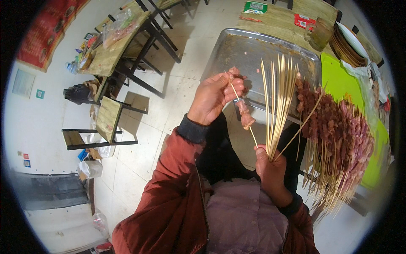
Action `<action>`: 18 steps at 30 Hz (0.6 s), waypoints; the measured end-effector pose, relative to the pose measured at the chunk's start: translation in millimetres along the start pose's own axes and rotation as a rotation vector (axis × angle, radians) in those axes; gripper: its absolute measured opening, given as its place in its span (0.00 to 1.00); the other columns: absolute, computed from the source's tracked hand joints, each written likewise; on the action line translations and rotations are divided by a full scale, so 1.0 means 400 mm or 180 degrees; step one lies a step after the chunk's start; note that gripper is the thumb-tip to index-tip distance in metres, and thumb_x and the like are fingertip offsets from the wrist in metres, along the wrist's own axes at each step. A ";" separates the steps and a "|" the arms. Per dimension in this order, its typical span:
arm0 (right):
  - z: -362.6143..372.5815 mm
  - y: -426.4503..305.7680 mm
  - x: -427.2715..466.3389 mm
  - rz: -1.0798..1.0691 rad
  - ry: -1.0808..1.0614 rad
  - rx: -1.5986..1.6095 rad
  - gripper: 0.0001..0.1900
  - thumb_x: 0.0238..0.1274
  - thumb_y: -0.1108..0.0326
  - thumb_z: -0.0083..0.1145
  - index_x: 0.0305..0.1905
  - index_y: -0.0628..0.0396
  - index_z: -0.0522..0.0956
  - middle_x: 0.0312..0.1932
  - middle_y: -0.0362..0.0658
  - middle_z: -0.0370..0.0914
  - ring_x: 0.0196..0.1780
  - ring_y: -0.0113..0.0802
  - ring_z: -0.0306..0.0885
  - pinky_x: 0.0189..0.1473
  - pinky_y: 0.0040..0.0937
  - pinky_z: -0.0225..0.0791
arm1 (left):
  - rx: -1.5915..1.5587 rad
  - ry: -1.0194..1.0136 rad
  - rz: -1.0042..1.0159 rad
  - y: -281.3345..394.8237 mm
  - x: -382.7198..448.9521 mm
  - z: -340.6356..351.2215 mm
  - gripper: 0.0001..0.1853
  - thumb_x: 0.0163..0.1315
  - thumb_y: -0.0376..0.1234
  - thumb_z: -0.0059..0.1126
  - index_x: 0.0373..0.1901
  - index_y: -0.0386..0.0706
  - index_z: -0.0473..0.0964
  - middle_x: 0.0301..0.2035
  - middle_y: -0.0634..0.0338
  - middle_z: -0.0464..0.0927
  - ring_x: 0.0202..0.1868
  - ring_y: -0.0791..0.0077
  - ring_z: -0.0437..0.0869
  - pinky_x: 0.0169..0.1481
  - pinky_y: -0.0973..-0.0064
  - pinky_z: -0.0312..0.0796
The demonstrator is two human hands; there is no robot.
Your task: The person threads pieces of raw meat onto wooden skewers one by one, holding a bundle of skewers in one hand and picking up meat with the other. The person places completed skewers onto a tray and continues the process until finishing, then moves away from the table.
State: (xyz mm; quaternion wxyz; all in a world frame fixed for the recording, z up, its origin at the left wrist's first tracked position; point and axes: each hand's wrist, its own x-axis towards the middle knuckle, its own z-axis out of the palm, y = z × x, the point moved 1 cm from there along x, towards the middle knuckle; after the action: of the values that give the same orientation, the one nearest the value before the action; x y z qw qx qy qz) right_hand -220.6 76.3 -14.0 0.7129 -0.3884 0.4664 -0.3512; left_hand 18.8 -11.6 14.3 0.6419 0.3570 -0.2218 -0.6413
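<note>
In my right hand [270, 166] I grip a fan of bare bamboo skewers [279, 104], along with the lower end of one skewer that carries raw meat pieces [245, 115]. My left hand [217, 95] pinches that skewer near its upper end, and another bit of raw meat [234, 71] shows at its fingertips. Beyond both hands lies a metal tray [269, 44] with a few meat scraps on it. To the right of my right hand, a thick pile of loaded meat skewers [336, 127] rests with its bare ends pointing towards me.
Bright green boards [341, 74] lie under and behind the pile. A glass mug [319, 34] and stacked plates [349, 46] stand at the far right of the wooden table [282, 20]. Leftward are a second table [108, 60] and a wooden chair [108, 119] on the tiled floor.
</note>
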 end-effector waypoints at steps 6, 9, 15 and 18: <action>-0.009 -0.032 0.009 -0.0224 0.0361 -0.0031 0.12 0.70 0.63 0.56 0.45 0.62 0.79 0.15 0.30 0.66 0.16 0.15 0.59 0.17 0.19 0.53 | 0.0551 -0.0694 -0.0391 -0.061 0.006 0.054 0.10 0.73 0.33 0.48 0.47 0.38 0.74 0.44 0.50 0.81 0.46 0.66 0.84 0.52 0.69 0.78; -0.018 -0.030 0.011 -0.0485 0.0415 0.0103 0.12 0.70 0.63 0.56 0.45 0.62 0.79 0.15 0.31 0.66 0.16 0.15 0.59 0.17 0.19 0.52 | 0.2125 -0.0393 0.0084 -0.005 0.078 0.049 0.15 0.71 0.39 0.55 0.53 0.40 0.73 0.37 0.60 0.80 0.38 0.74 0.84 0.42 0.76 0.78; -0.017 -0.027 0.009 -0.0197 0.0371 0.0126 0.11 0.69 0.65 0.56 0.46 0.63 0.79 0.16 0.30 0.66 0.16 0.15 0.58 0.17 0.19 0.52 | 0.5638 -0.0518 0.1241 0.074 0.201 -0.032 0.10 0.58 0.35 0.62 0.36 0.36 0.80 0.25 0.52 0.82 0.30 0.62 0.85 0.36 0.67 0.75; -0.017 -0.027 0.008 -0.0164 0.0346 0.0142 0.11 0.69 0.66 0.55 0.47 0.63 0.79 0.17 0.30 0.65 0.16 0.15 0.58 0.17 0.19 0.52 | 0.6413 -0.0832 0.0973 0.082 0.209 -0.003 0.10 0.54 0.37 0.64 0.32 0.39 0.80 0.27 0.49 0.82 0.30 0.53 0.82 0.37 0.62 0.73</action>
State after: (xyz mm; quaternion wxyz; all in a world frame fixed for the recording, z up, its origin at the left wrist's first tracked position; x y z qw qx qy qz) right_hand -227.6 67.2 -7.7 0.6858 -0.3646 0.4864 -0.4003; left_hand 48.0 -95.9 23.3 0.0899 0.6253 -0.7683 -0.1026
